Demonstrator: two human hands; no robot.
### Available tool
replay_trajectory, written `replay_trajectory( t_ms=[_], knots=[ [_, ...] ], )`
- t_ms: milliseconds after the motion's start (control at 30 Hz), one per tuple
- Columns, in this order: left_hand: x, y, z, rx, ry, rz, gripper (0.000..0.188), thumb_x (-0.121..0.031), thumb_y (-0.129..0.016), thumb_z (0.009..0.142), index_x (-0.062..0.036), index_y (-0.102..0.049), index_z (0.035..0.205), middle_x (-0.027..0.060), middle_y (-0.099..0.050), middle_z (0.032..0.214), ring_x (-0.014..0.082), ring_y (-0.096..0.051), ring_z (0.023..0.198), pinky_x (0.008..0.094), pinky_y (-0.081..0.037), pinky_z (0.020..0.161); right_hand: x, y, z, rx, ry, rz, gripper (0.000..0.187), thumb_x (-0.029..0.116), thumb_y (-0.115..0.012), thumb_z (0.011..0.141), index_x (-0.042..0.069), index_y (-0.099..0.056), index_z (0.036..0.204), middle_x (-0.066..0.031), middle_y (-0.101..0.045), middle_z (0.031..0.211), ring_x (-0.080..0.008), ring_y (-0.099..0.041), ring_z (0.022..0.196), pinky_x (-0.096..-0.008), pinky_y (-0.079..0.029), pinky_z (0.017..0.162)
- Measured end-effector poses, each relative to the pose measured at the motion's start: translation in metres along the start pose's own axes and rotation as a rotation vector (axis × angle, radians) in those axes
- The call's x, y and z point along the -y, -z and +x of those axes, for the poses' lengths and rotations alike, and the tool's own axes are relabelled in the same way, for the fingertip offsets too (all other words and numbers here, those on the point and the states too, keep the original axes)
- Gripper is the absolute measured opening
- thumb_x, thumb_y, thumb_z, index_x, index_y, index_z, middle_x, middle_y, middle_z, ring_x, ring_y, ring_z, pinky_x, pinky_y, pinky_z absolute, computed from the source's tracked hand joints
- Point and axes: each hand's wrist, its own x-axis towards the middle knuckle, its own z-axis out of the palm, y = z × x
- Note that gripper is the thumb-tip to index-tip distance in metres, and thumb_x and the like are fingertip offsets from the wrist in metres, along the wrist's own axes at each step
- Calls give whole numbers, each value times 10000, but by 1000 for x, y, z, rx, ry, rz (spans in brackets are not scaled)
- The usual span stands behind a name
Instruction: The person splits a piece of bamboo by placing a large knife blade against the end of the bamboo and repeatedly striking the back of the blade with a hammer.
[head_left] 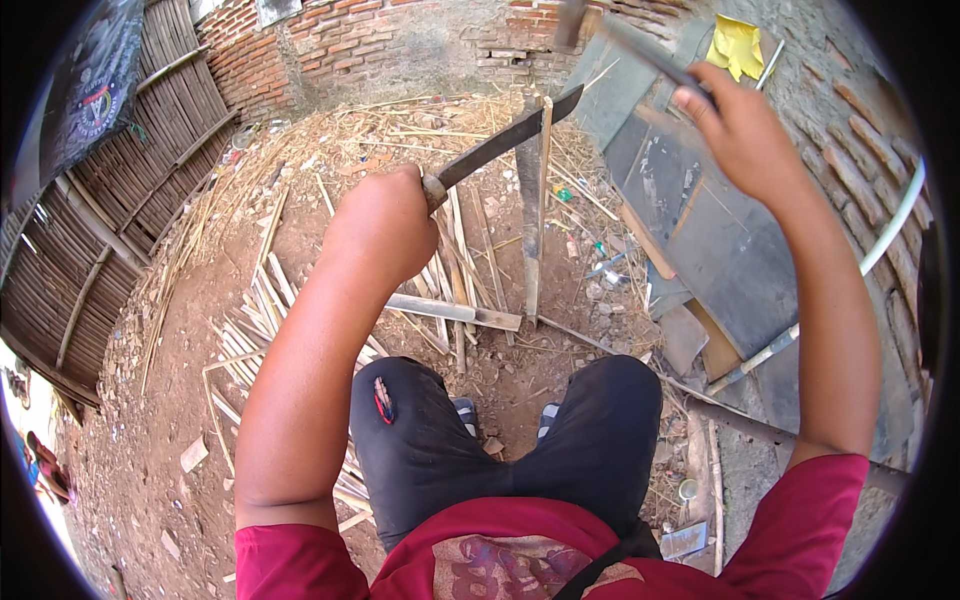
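My left hand (pixel 380 225) is closed around the handle of a machete (pixel 505 140), its blade slanting up to the right. The blade crosses the top end of an upright bamboo piece (pixel 530 210), which stands on the ground in front of my knees. I cannot tell how deep the edge sits in it. In my right hand (pixel 745 130), raised at the upper right, is the handle of a hammer (pixel 645 50). The hammer's head, slightly blurred, is up near the wall, above and apart from the blade.
Split bamboo strips (pixel 255 330) lie in a pile at the left, partly behind my left arm. Dark flat boards (pixel 720 250) lean along the right wall beside a pale pipe (pixel 890 235). A brick wall (pixel 400 50) stands ahead, with a woven bamboo wall (pixel 100 250) at the left.
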Motion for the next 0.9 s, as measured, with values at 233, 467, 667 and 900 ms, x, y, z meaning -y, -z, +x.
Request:
replay_trajectory(
  t_ms=[233,467,667,900],
  knots=[
    [1,0,1,-21,-2,-12,234,-86,-644,831,11,-642,1044,246,-719,965,415,-695,948,487,-554,864,-6,-20,-17,50,-2,-111,352,358,-551,1036,42,-584,1186,-251,-683,887,-438,-667,821,-497,-511,739],
    [2,-11,1,-4,8,11,228,-94,-641,838,-2,-648,1046,242,-720,981,417,-690,967,492,-550,866,-7,-2,3,-63,-145,123,364,359,-540,1043,24,-543,1186,-265,-672,896,-457,-660,847,-513,-505,759],
    [9,-14,-1,-16,23,18,218,-108,-650,847,-22,-653,1048,232,-720,976,419,-689,957,499,-548,856,12,-29,-34,244,1,5,324,334,-533,1050,26,-549,1148,-229,-641,784,-421,-666,785,-513,-491,706],
    [10,-22,-1,-9,5,7,201,-105,-637,860,-32,-652,1047,229,-718,948,418,-693,936,505,-548,843,5,-28,-20,-176,-123,226,327,364,-541,1047,46,-558,1119,-206,-655,767,-415,-649,724,-517,-475,647]
  ],
)
